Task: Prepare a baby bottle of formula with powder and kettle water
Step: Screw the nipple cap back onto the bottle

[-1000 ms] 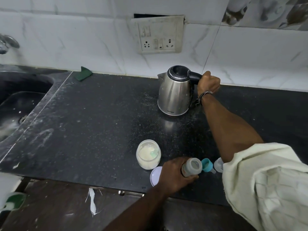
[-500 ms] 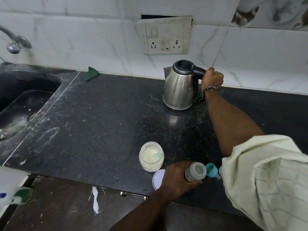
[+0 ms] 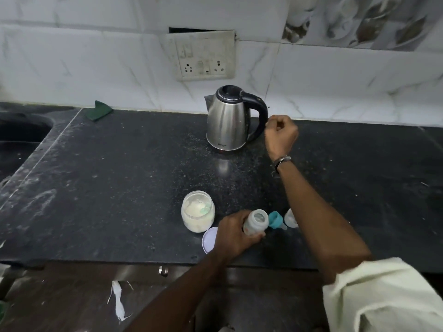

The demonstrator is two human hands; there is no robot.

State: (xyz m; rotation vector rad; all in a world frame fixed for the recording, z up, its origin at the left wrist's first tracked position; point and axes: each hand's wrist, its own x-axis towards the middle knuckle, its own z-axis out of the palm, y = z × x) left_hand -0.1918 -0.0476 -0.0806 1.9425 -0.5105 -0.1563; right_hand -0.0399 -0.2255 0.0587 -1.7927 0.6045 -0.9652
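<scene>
A steel kettle (image 3: pixel 227 121) with a black lid and handle stands upright at the back of the dark counter (image 3: pixel 119 176). My right hand (image 3: pixel 281 135) hovers just right of the handle, fingers curled, holding nothing. Near the front edge my left hand (image 3: pixel 233 233) grips an open baby bottle (image 3: pixel 256 221), which is tilted toward the right. An open jar of formula powder (image 3: pixel 197 212) with a green scoop inside stands left of the bottle. Its pale lid (image 3: pixel 209 239) lies by my left wrist. A teal bottle collar (image 3: pixel 275 219) and a clear cap (image 3: pixel 290 218) lie right of the bottle.
A dark sink (image 3: pixel 19 140) is set into the counter at the far left. A green cloth (image 3: pixel 102 110) lies against the tiled wall. A wall socket plate (image 3: pixel 203 58) sits above the kettle. Powder dusts the counter.
My right hand has let go of the kettle handle and now sits just beside it. My left hand keeps its grip on the bottle. The camera has shifted.
</scene>
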